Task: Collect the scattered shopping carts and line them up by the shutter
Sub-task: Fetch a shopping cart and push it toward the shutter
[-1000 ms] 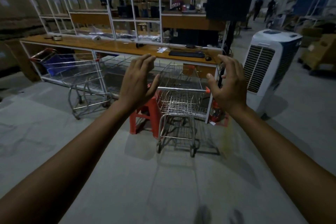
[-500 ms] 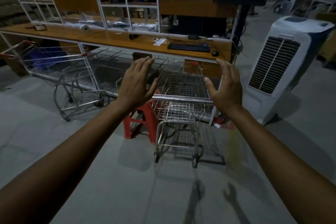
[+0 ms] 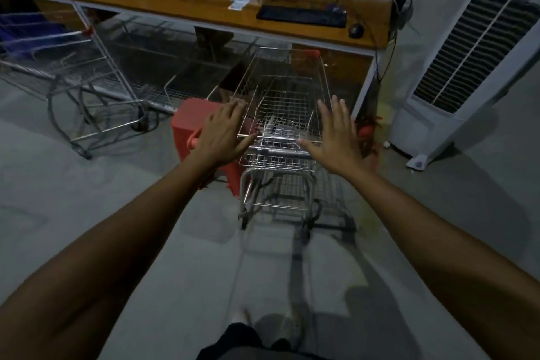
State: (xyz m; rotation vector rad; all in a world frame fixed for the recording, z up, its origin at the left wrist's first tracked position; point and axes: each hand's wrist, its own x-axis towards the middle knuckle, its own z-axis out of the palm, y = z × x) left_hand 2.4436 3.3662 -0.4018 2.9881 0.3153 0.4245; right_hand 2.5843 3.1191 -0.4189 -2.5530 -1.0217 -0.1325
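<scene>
Leftward, a second shopping cart point(image 3: 87, 88) is parked against the workbench point(image 3: 175, 6), well apart from both hands and not yet collected. Just right of it a red stool point(image 3: 190, 120) is set hard by the near-left corner of the target cart point(image 3: 280, 96); whether the two touch cannot be told. The target cart is nosed under the bench end, with its handle bar point(image 3: 280, 152) turned toward the person. At far right an air cooler point(image 3: 467, 73) is stood near the cart's right flank.

Risks, as judged: if the cart is drawn back at an angle, the stool could be snagged by the left rear frame and dragged or tipped. A swing to the right could bring the basket or wheels against the cooler's base. The shutter is not in view, so the route cannot be assessed.

Left hand point(image 3: 222, 134): held palm-down over the left end of the handle, fingers straight and spread, nothing gripped. Right hand point(image 3: 336, 137): likewise flat and spread over the right end, thumb pointed inward toward the bar. The hands are set apart, one at each end; contact with the metal cannot be confirmed. A grasp on the bar is judged the next step.
</scene>
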